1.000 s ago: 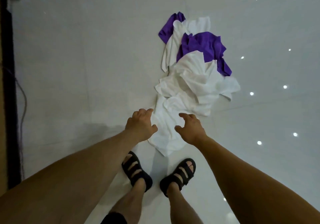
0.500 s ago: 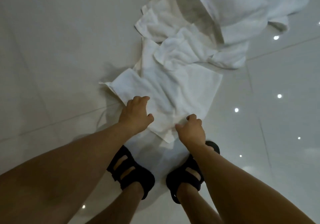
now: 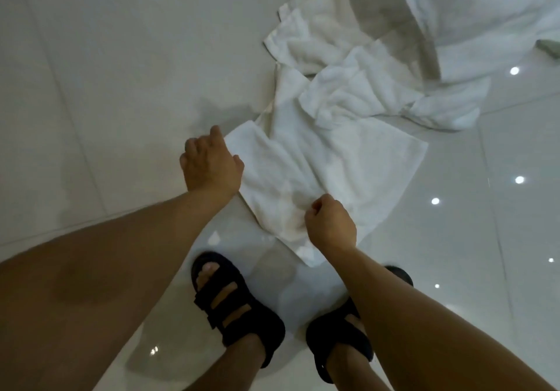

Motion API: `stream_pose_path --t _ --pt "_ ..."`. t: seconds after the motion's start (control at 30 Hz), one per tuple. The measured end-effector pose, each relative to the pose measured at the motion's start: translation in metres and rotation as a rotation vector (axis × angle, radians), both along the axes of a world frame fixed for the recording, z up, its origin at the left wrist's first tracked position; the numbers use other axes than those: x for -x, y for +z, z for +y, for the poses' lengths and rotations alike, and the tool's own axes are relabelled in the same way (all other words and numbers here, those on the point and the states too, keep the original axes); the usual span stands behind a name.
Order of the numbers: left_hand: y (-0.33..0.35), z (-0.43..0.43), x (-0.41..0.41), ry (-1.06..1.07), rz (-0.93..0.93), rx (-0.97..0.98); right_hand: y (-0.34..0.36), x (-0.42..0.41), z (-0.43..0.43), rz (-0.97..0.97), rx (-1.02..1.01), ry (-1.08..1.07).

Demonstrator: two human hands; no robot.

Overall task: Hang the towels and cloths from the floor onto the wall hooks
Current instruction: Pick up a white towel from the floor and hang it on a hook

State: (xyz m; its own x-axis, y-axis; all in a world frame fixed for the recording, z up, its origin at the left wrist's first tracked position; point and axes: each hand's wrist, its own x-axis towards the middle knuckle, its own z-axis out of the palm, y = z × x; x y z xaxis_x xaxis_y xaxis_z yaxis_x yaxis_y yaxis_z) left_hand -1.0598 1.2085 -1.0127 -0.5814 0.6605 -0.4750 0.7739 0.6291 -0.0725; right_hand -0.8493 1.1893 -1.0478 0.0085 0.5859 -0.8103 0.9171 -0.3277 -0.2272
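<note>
Glossy white floor tiles [image 3: 121,87] with thin grout lines fill the view, carrying small round light reflections [image 3: 519,179] on the right side

Grip: the right hand [image 3: 330,227] is closed into a fist on the near edge of the near towel [image 3: 333,163], with creases in the cloth running toward its knuckles. The left hand [image 3: 210,163] sits at the towel's left corner, thumb lying on the cloth and fingers curled downward; the fingertips are hidden behind the hand, so whether they have hold of the cloth cannot be told

Task item: the near towel lies mostly flat on the floor between the two hands. Its near corner points toward the feet, and part of its near edge is covered by the right hand and wrist. Its far end runs under the pile of white cloths [image 3: 378,42], so its full outline is not visible

Further out: the pile lies rumpled on the floor at far right and is cut off by the top and right edges. A small greyish patch at the right edge is too little seen to identify

Near side: the left sandal [image 3: 236,309], black and strapped, is in plain view; the right sandal [image 3: 339,345] is largely hidden by the right forearm
</note>
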Motion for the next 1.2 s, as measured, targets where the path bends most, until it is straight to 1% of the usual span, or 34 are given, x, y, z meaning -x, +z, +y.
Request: stream_pose_path --t 0.07,0.23,0.3,0.33,0.37,0.47,0.53,0.6,0.67,0.73,0.77,0.83,0.9,0.97,1.0,1.07,1.13,1.2 --pt "-0.002 0.002 0.006 -0.06 0.028 0.027 0.001 0.007 0.005 0.022 -0.011 -0.025" --pt "0.018 -0.003 -0.004 -0.204 -0.051 -0.095 0.022 0.016 0.015 0.096 -0.028 -0.061" --pt "0.042 -0.003 -0.01 -0.203 -0.098 -0.141 0.046 0.019 0.018 0.165 -0.053 -0.044" --pt "0.057 -0.001 -0.013 -0.148 -0.164 -0.181 0.061 0.02 0.021 0.198 -0.064 -0.028" --pt "0.075 0.003 -0.017 -0.044 -0.28 -0.216 0.079 0.02 0.024 0.229 -0.077 -0.004" --pt "0.145 0.027 -0.028 0.405 -0.781 -0.268 0.147 0.025 0.039 0.342 -0.126 0.088" --pt "0.202 0.047 -0.033 0.599 -1.046 -0.308 0.201 0.033 0.053 0.423 -0.192 0.121" --pt "0.265 0.067 -0.034 0.669 -1.213 -0.347 0.258 0.044 0.07 0.462 -0.299 0.037" --pt "0.332 0.085 -0.027 0.651 -1.312 -0.379 0.318 0.055 0.092 0.446 -0.387 -0.121" --pt "0.403 0.101 -0.014 0.593 -1.319 -0.439 0.376 0.063 0.113 0.44 -0.399 -0.244" --pt "0.438 0.107 -0.004 0.56 -1.281 -0.486 0.406 0.068 0.123 0.466 -0.394 -0.279" --pt "0.506 0.118 0.016 0.504 -1.174 -0.601 0.466 0.079 0.14 0.569 -0.369 -0.322" --pt "0.572 0.126 0.038 0.491 -1.098 -0.713 0.532 0.094 0.152 0.701 -0.323 -0.341" --pt "0.635 0.13 0.06 0.487 -1.081 -0.81 0.597 0.111 0.161 0.797 -0.295 -0.23" --pt "0.664 0.13 0.069 0.475 -1.086 -0.843 0.628 0.121 0.164 0.796 -0.281 -0.126" --pt "0.718 0.128 0.085 0.431 -1.082 -0.891 0.684 0.144 0.167 0.732 -0.279 0.069" --pt "0.766 0.122 0.1 0.397 -1.055 -0.935 0.735 0.168 0.169 0.686 -0.214 0.076" --pt "0.809 0.109 0.117 0.364 -1.084 -0.977 0.785 0.189 0.169 0.749 -0.068 0.007"
